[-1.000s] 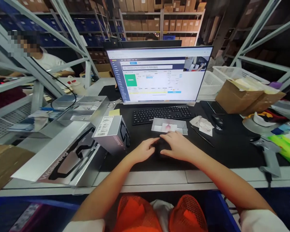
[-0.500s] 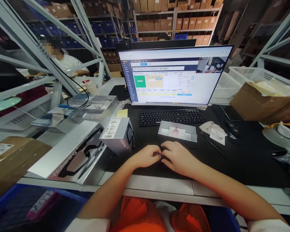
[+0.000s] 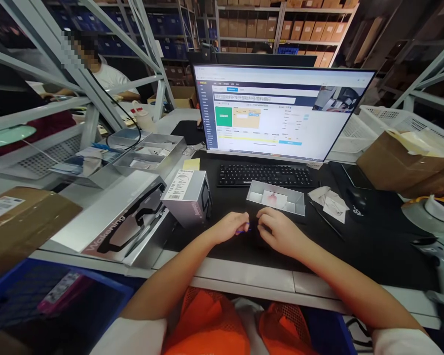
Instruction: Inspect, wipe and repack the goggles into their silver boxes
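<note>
1. Left hand [image 3: 229,228]: fingers bunched, pinching a small blue piece [image 3: 243,230]; only a thin edge of it shows at the fingertips, on the side facing the other hand, and its full shape is hidden.
2. Right hand [image 3: 277,229]: fingers curled, just beside the left fingertips but apart from them; I cannot tell whether they grip anything; both hands are over the black mat [image 3: 385,246].
3. Just beyond the right fingers: an open grey tray [image 3: 296,204]; in it, a card [image 3: 275,199] with a pink picture; farther beyond, the keyboard [image 3: 264,175]; behind that, the lit monitor [image 3: 266,130].
4. Right of the right fingers: a thin dark pen [image 3: 323,216], slanting on the mat; near its far end, crumpled papers [image 3: 331,203]; past these, the mouse [image 3: 356,198]; well apart at the far right, a scanner [image 3: 432,251], partly blurred.
5. Left of the left fingers: a small box [image 3: 187,197], upright, with a white label on top; beside it, farther left, a long box [image 3: 128,222] printed "Wakening"; behind the small box, yellow notes [image 3: 191,164].
</note>
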A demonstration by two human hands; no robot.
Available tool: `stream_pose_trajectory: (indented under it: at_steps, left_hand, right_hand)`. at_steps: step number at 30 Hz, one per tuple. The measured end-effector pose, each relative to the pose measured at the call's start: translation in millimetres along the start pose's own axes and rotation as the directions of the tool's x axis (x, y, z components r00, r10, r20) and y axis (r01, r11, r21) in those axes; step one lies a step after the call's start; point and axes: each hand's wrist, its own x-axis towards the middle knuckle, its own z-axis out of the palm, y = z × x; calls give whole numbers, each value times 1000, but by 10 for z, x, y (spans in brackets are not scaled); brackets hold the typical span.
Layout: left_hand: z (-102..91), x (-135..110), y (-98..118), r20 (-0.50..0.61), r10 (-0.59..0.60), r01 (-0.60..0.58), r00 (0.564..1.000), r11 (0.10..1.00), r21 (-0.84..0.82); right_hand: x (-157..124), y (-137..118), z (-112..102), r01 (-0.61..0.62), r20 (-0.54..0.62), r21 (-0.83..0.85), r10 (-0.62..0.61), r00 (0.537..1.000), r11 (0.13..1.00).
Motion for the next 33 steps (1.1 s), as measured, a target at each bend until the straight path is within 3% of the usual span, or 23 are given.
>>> stream_pose_trajectory:
  at_steps: [5, 7, 9, 11, 13, 16, 18, 20, 23, 27, 29, 31, 33]
  left_hand:
    - [38, 5, -19, -34, -11, 12, 999, 999, 36]
    - [78, -8, -22, -122, 9, 8, 993, 990, 140]
    - [114, -26, -11, -255, 135, -53, 957, 951, 304]
    - [136, -50, 21, -302, 315, -151, 900, 874, 462]
    - [141, -78, 69, -218, 392, -217, 894, 804, 554]
    - [143, -118, 137, -87, 306, -187, 948, 758, 625]
    - [162, -131, 151, -59, 273, -169, 960, 736, 655]
    - [206, -129, 133, -36, 273, -188, 961, 747, 638]
    - [273, -107, 78, -63, 256, -199, 965, 864, 463]
    - [204, -83, 60, -106, 241, -216, 965, 954, 208]
    - [117, -77, 82, -150, 230, -211, 962, 969, 128]
    - [66, -72, 99, -160, 197, -189, 967, 980, 67]
    - [93, -68, 98, -122, 158, -148, 980, 985, 91]
  right_hand:
    - [18, -5, -34, -70, 4, 10, 70, 998, 997]
    - [17, -2, -58, -69, 52, -34, 71, 996, 997]
    - [11, 6, -82, -47, 112, -55, 52, 992, 997]
    - [0, 19, -100, -32, 150, -67, 41, 988, 997]
    - [-14, 35, -109, -32, 161, -96, 47, 986, 995]
    - [-22, 46, -105, -31, 150, -122, 49, 987, 992]
    - [-9, 30, -85, -41, 132, -96, 54, 990, 995]
    - [19, -11, -53, -68, 107, -48, 73, 992, 997]
    - [45, -91, -40, -92, 58, 16, 91, 994, 996]
    - [-142, -44, -269, -128, -74, 38, 130, 989, 991]
    - [-376, 83, -456, -237, -217, 66, 246, 945, 969]
    - [-649, 229, -578, -363, -386, 181, 406, 828, 914]
    - [-881, 337, -555, -395, -456, 313, 502, 735, 864]
